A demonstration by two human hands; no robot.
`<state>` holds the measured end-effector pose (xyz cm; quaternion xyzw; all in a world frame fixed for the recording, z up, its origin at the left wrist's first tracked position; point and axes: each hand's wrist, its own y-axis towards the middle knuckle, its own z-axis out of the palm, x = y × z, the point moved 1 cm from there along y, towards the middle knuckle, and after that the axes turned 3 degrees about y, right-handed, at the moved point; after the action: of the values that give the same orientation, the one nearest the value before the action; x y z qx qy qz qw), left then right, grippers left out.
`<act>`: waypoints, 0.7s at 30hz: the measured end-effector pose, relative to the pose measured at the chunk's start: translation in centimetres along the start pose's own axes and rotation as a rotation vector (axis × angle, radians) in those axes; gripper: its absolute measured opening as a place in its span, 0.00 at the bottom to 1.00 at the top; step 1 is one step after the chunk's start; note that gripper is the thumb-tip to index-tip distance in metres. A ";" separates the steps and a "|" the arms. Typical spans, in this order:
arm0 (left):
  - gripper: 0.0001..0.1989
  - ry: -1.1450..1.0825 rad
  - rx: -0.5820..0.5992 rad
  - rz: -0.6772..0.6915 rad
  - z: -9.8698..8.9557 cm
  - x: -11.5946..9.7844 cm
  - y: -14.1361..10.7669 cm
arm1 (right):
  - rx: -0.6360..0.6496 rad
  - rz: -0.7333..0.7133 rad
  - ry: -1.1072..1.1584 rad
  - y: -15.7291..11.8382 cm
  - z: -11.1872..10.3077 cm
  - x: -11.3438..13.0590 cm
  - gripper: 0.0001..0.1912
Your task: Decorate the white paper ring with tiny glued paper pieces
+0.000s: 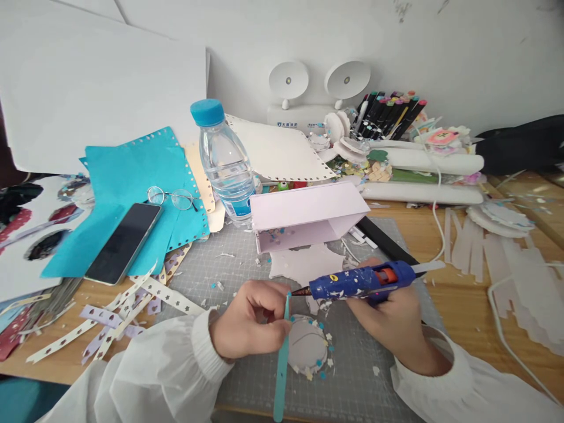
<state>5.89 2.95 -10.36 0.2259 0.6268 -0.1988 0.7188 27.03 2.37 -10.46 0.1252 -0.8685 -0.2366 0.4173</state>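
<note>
Blue plastic spattered with white marks the glue gun (361, 281), which the right hand (394, 320) grips around its handle over the grey cutting mat (247, 258). Its dark nozzle points left and meets the top end of a thin teal paper strip (282, 358). The left hand (251, 320) pinches that strip between thumb and fingers, holding it upright just left of the nozzle. Below the gun, on the mat, lies a round white paper disc (307, 346) edged with small teal bits. Beyond the gun stands a folded pale pink card (308, 214), with a water bottle (224, 161) to its left and a phone (124, 242) further left on teal paper.
</note>
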 end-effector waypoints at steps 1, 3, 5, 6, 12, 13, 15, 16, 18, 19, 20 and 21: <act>0.23 0.001 0.000 0.000 0.0 0.0 0.0 | -0.019 0.001 -0.013 0.0 -0.1 -0.1 0.05; 0.23 0.003 -0.001 -0.003 -0.1 0.1 -0.1 | -0.065 0.031 -0.053 0.1 -0.6 -0.3 0.06; 0.23 0.006 -0.004 -0.002 -0.1 0.2 -0.1 | -0.151 0.083 -0.111 0.2 -1.6 -0.7 0.07; 0.23 0.004 -0.004 0.004 -0.1 0.3 -0.2 | -0.205 0.119 -0.149 0.3 -2.2 -0.9 0.08; 0.24 0.009 0.001 0.010 -0.1 0.2 0.0 | -0.381 0.501 -0.441 0.4 -6.9 -5.3 0.18; 0.24 0.008 0.004 0.011 -0.1 0.2 0.0 | -0.404 0.527 -0.486 0.3 -7.6 -6.3 0.18; 0.24 0.004 0.007 0.018 -0.1 0.2 0.0 | -0.383 0.506 -0.518 0.0 -8.6 -8.3 0.12; 0.24 0.004 0.007 0.022 -0.1 0.2 0.1 | -0.360 0.503 -0.524 -0.1 -9.0 -9.2 0.13; 0.24 0.013 0.001 0.020 -0.3 0.3 0.1 | -0.269 0.543 -0.524 -0.4 -9.5 -10.8 0.17; 0.24 0.020 -0.004 0.015 -0.3 0.3 0.1 | -0.232 0.557 -0.520 -0.5 -9.6 -11.5 0.18; 0.24 0.028 -0.009 0.007 -0.4 0.4 0.1 | -0.210 0.547 -0.518 -0.6 -9.6 -12.0 0.18; 0.24 0.034 -0.015 -0.003 -0.4 0.4 0.1 | -0.215 0.492 -0.511 -0.7 -9.6 -12.4 0.17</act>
<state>5.66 3.25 -10.82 0.2229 0.6409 -0.1910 0.7093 42.31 4.00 -13.87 -0.1949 -0.9190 -0.2425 0.2420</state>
